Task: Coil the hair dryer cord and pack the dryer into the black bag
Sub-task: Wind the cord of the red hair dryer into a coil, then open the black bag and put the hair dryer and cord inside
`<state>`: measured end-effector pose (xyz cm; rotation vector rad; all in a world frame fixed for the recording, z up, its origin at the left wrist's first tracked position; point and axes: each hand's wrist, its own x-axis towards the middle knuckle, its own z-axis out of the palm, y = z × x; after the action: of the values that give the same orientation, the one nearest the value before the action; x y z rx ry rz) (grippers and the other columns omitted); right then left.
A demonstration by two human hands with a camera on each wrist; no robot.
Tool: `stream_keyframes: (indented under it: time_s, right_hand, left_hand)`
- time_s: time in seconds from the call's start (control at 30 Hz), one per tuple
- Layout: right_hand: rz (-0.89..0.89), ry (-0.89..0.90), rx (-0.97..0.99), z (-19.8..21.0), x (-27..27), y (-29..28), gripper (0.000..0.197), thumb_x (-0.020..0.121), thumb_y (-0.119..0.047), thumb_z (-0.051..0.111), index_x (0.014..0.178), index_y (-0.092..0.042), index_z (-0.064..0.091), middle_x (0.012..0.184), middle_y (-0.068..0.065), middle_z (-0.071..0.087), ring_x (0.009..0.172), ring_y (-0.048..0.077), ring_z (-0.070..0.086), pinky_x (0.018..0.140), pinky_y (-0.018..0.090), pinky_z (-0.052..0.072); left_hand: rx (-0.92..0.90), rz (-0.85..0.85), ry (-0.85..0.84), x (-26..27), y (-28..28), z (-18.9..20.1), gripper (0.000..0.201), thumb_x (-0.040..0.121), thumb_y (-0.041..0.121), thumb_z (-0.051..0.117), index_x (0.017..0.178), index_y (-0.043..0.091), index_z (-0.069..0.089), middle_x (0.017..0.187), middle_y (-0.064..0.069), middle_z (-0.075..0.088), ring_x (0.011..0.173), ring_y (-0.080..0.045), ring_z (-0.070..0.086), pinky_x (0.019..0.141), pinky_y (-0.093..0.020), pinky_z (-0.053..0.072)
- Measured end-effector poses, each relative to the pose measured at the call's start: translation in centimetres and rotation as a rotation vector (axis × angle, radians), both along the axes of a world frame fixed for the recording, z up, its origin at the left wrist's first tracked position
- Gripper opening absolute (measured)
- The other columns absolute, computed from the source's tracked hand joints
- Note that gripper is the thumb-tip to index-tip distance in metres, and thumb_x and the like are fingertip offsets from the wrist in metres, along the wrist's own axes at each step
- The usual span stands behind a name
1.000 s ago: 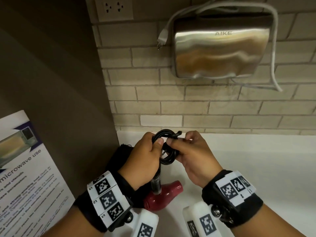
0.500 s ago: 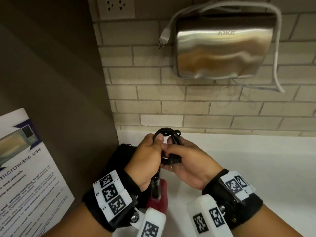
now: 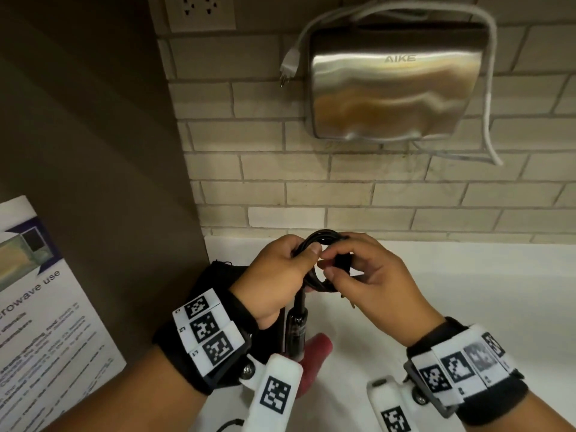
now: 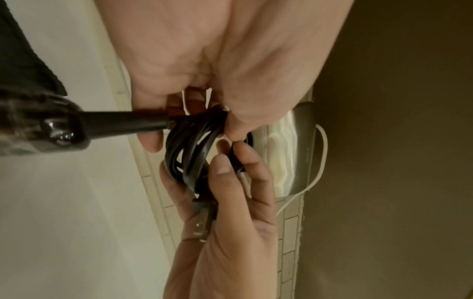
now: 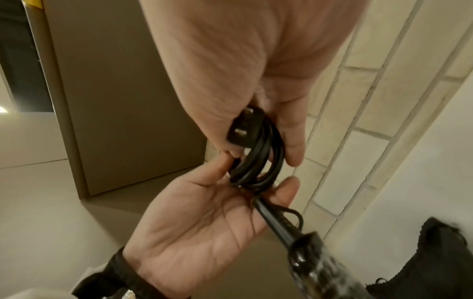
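My left hand (image 3: 300,260) grips the coiled black cord (image 3: 322,240) at chest height above the white counter. The same coil (image 4: 189,145) shows looped between both hands in the left wrist view. My right hand (image 3: 338,268) pinches the cord's end, with the plug (image 5: 244,129) lying against its palm beside the coil (image 5: 258,161). The hair dryer hangs from the coil by its black handle (image 3: 297,327), its red body (image 3: 314,360) below, partly hidden by the wrist camera. The black bag (image 3: 218,275) lies on the counter behind my left wrist, also low at the right as the bag (image 5: 435,254).
A steel hand dryer (image 3: 396,82) with a white cable hangs on the brick wall above. A wall socket (image 3: 199,10) sits top left. A brown panel (image 3: 93,151) closes the left side, with a printed microwave notice (image 3: 40,307). White counter (image 3: 467,291) extends to the right.
My right hand has brought the plug end from the top of the coil down round its right side. The hanging dryer has swung beneath my left hand.
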<state>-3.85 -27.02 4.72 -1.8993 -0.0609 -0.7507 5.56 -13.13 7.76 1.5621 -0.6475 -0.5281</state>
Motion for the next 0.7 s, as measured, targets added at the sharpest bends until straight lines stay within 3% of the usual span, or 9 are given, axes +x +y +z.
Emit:
stream_keyframes:
  time_s: [0.07, 0.17, 0.23, 0.33, 0.43, 0.53, 0.6, 0.7]
  right_hand:
    - [-0.018, 0.019, 0.014, 0.1, 0.0, -0.4, 0.026, 0.084, 0.001, 0.072, 0.097, -0.021, 0.074, 0.105, -0.010, 0.065, 0.090, 0.019, 0.071, 0.067, 0.016, 0.051]
    - [-0.005, 0.020, 0.046, 0.1, 0.0, -0.6, 0.030, 0.083, 0.003, 0.072, 0.099, -0.022, 0.074, 0.109, -0.007, 0.065, 0.088, 0.019, 0.071, 0.067, 0.016, 0.051]
    - [0.026, 0.014, 0.053, -0.1, -0.1, -0.5, 0.035, 0.083, 0.005, 0.071, 0.100, -0.025, 0.074, 0.112, -0.007, 0.064, 0.092, 0.019, 0.072, 0.071, 0.020, 0.055]
    - [0.051, 0.048, -0.001, -0.3, -0.3, -0.3, 0.045, 0.083, 0.006, 0.070, 0.114, -0.027, 0.070, 0.119, -0.004, 0.061, 0.103, 0.018, 0.071, 0.083, 0.033, 0.061]
    - [0.047, 0.143, 0.120, -0.6, -0.2, -1.9, 0.062, 0.084, 0.006, 0.068, 0.132, -0.032, 0.058, 0.124, -0.003, 0.059, 0.110, 0.017, 0.069, 0.081, 0.037, 0.062]
    - [-0.030, 0.128, 0.182, -0.7, -0.4, -4.0, 0.052, 0.089, 0.006, 0.066, 0.129, -0.026, 0.062, 0.123, 0.005, 0.065, 0.102, 0.018, 0.071, 0.081, 0.027, 0.058]
    - [-0.105, 0.138, 0.206, -0.9, -0.5, -5.3, 0.051, 0.090, 0.004, 0.065, 0.129, -0.030, 0.061, 0.119, 0.006, 0.067, 0.091, 0.017, 0.074, 0.076, 0.023, 0.057]
    - [-0.250, 0.155, 0.167, -1.8, -0.8, -7.3, 0.052, 0.091, 0.005, 0.061, 0.122, -0.037, 0.052, 0.119, 0.005, 0.061, 0.084, 0.024, 0.076, 0.076, 0.037, 0.063]
  left_hand:
    - [-0.005, -0.016, 0.039, 0.1, -0.2, 0.0, 0.028, 0.098, 0.029, 0.056, 0.095, 0.002, 0.061, 0.084, -0.015, 0.056, 0.080, -0.028, 0.058, 0.088, -0.054, 0.054]
    - [-0.054, -0.022, 0.096, 0.3, -0.5, -0.4, 0.032, 0.099, 0.021, 0.056, 0.109, -0.009, 0.055, 0.092, -0.019, 0.057, 0.086, -0.030, 0.061, 0.094, -0.055, 0.052]
    - [-0.104, -0.010, 0.115, 0.3, -0.4, -0.9, 0.023, 0.100, 0.014, 0.053, 0.117, -0.001, 0.058, 0.102, -0.024, 0.063, 0.094, -0.032, 0.066, 0.095, -0.054, 0.051]
    - [-0.144, 0.017, 0.142, 0.3, 0.5, -2.1, 0.027, 0.099, 0.013, 0.053, 0.125, 0.013, 0.058, 0.114, -0.025, 0.064, 0.109, -0.035, 0.065, 0.103, -0.055, 0.047]
    - [-0.136, 0.041, 0.167, 0.4, 2.2, -4.3, 0.034, 0.095, 0.017, 0.057, 0.129, 0.020, 0.058, 0.121, -0.024, 0.058, 0.117, -0.029, 0.061, 0.108, -0.051, 0.044]
    - [-0.069, 0.094, 0.203, 0.2, 4.5, -7.0, 0.031, 0.100, 0.014, 0.051, 0.129, 0.022, 0.059, 0.126, -0.017, 0.057, 0.118, -0.022, 0.060, 0.108, -0.046, 0.045]
    - [-0.021, 0.119, 0.228, 0.1, 5.8, -8.8, 0.030, 0.101, 0.018, 0.047, 0.128, 0.023, 0.060, 0.128, -0.013, 0.057, 0.120, -0.021, 0.059, 0.108, -0.046, 0.045]
    - [0.018, 0.165, 0.264, 0.1, 7.0, -10.5, 0.029, 0.100, 0.022, 0.048, 0.127, 0.021, 0.060, 0.128, -0.014, 0.058, 0.121, -0.024, 0.058, 0.107, -0.049, 0.044]
